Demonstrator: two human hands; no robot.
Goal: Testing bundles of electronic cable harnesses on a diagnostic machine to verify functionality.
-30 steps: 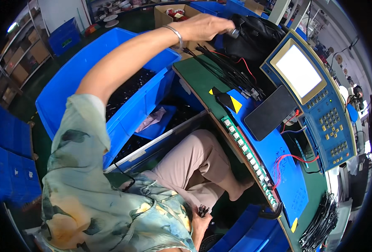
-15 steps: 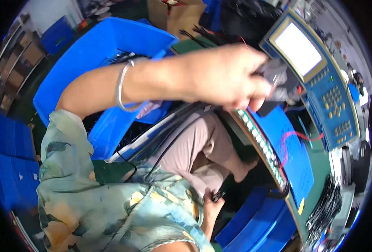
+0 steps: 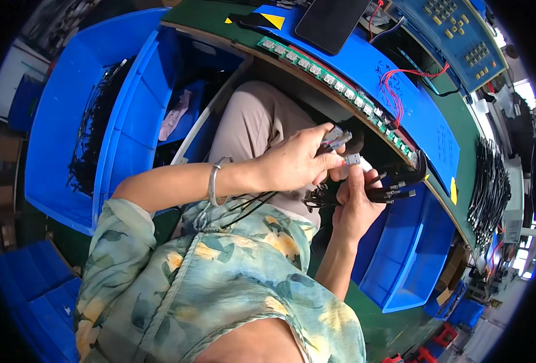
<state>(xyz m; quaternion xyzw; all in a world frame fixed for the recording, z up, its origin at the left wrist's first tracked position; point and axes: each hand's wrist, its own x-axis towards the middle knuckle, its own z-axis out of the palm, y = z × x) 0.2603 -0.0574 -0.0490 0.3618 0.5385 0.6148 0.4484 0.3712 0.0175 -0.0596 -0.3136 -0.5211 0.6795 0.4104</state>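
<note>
My left hand, with a bangle on its wrist, is closed on several small silver and clear pieces that look like USB connectors. Close against it, my right hand grips a bundle of black USB cables, their plugs poking out to the right. Between the thumbs of both hands a single USB plug points up; which hand bears it I cannot tell. Loops of the black cable hang below the fingers. Both hands are above my lap, just short of the bench edge.
Along the bench edge runs a green circuit strip with a row of USB sockets. Behind it are a blue mat, a black phone and a blue keypad tester. Blue bins flank me; black cables lie at far right.
My left hand has come down from near the tester to meet my right. My right hand has risen from beside my lap with the cables. The view has shifted too.
</note>
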